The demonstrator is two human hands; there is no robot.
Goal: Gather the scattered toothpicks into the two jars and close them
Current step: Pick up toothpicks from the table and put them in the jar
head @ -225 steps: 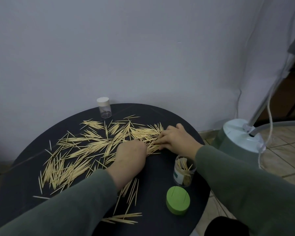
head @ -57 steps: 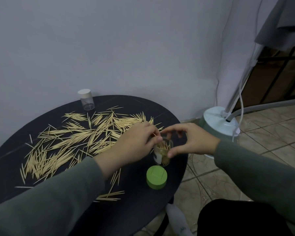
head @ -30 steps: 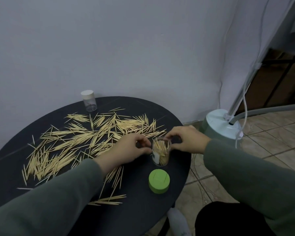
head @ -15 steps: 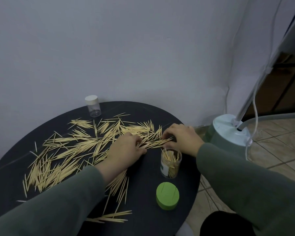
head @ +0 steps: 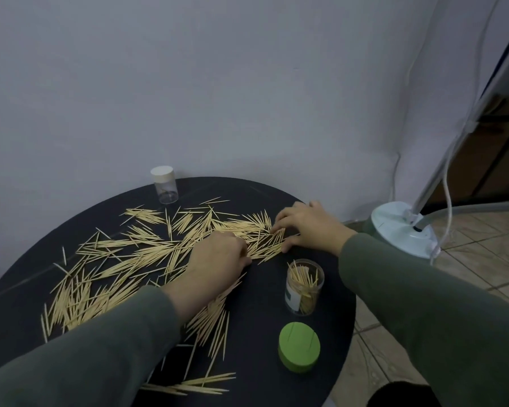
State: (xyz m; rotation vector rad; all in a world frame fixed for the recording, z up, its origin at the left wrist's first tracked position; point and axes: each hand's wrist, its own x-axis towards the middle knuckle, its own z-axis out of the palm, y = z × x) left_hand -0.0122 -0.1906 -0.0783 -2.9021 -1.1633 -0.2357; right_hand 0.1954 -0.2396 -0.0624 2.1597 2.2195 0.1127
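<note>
Scattered toothpicks [head: 124,259] cover the left and middle of the round black table [head: 262,312]. My left hand [head: 218,257] lies knuckles-up on the pile's right part, fingers curled down around a bunch of toothpicks. My right hand [head: 309,227] rests just right of it, spread fingertips and thumb touching the pile's right end. An open clear jar [head: 304,289], partly filled with upright toothpicks, stands below my right hand. Its green lid [head: 299,349] lies nearer to me. A second clear jar [head: 164,189], capped with a white lid, stands at the table's far edge.
A pale wall rises right behind the table. To the right, a light green appliance base [head: 403,227] with a pole and hose stands on the tiled floor [head: 467,259]. The table's right edge lies close to the open jar and green lid.
Both hands left the open jar, where they had dropped toothpicks in, and went back to the pile's right end. In the last half second they stay there, drawing toothpicks together.
</note>
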